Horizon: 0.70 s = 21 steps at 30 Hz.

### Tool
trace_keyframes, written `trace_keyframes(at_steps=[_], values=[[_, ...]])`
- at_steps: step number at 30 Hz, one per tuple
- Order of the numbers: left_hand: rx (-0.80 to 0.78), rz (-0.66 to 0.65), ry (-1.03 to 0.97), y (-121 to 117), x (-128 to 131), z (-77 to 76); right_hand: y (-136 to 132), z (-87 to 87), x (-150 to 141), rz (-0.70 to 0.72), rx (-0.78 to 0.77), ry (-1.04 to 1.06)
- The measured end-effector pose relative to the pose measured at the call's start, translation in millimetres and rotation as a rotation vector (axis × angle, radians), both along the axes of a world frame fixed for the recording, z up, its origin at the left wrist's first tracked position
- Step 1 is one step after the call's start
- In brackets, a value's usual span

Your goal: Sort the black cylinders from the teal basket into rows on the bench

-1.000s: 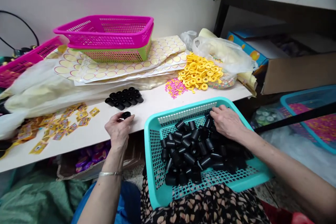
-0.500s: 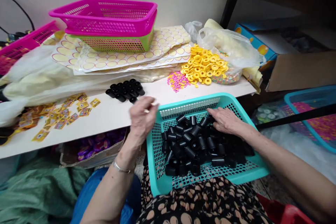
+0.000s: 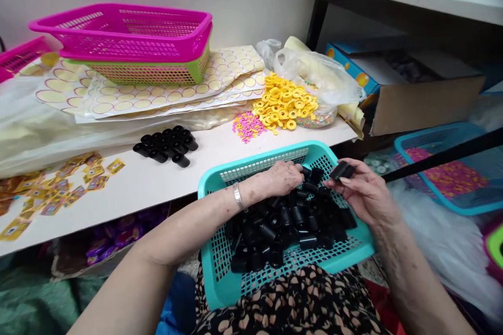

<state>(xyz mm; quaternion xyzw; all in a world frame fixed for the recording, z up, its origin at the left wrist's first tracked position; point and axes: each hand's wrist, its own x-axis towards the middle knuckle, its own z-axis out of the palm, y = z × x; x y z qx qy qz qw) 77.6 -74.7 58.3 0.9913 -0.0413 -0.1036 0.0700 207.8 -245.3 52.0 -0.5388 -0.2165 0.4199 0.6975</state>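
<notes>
A turquoise basket (image 3: 210, 285) on my lap holds a heap of black plastic cylinders (image 3: 291, 220). My right hand (image 3: 367, 191) is above its right side, with thumb and fingers closed round one black plastic cylinder (image 3: 342, 170). Reaching in from the left, my left hand (image 3: 285, 178) has its fingers curled at a black plastic cylinder near the basket's far wall; its fingertips are partly hidden. On the white table, more black cylinders (image 3: 163, 142) stand grouped close together, with one (image 3: 181, 160) at the front of the group.
Yellow ring pieces (image 3: 285, 102) and small pink and yellow bits (image 3: 247, 126) lie beyond the basket. Small gold packets (image 3: 58, 188) are scattered at left. Stacked pink (image 3: 133, 47) and green baskets rest on printed sheets (image 3: 157, 97). A cardboard box (image 3: 424, 107) stands right.
My left hand has moved from beside the table group into the basket. My right hand has lifted out of the heap with a black cylinder. Another cylinder now stands in front of the group.
</notes>
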Motion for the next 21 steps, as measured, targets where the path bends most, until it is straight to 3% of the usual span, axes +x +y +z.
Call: trace_keyframes(at_steps=[6,9,12,17,21], values=[[0.109,0.194,-0.111,-9,7,-4.1,-28,-7.3,-5,-0.130,0.031,-0.037],[0.103,0.140,-0.147,-12,18,-7.9,-34,-12.3,-11,-0.172,0.030,-0.003],[-0.008,0.084,-0.181,-13,37,-12.2,-38,-15.5,-15,-0.217,0.055,0.060],[-0.133,0.141,-0.138,-16,59,-22.3,-40,-15.5,-19,-0.225,0.063,0.096],[-0.135,0.151,-0.164,-13,57,-27.4,-41,-15.4,-19,-0.229,0.071,0.104]])
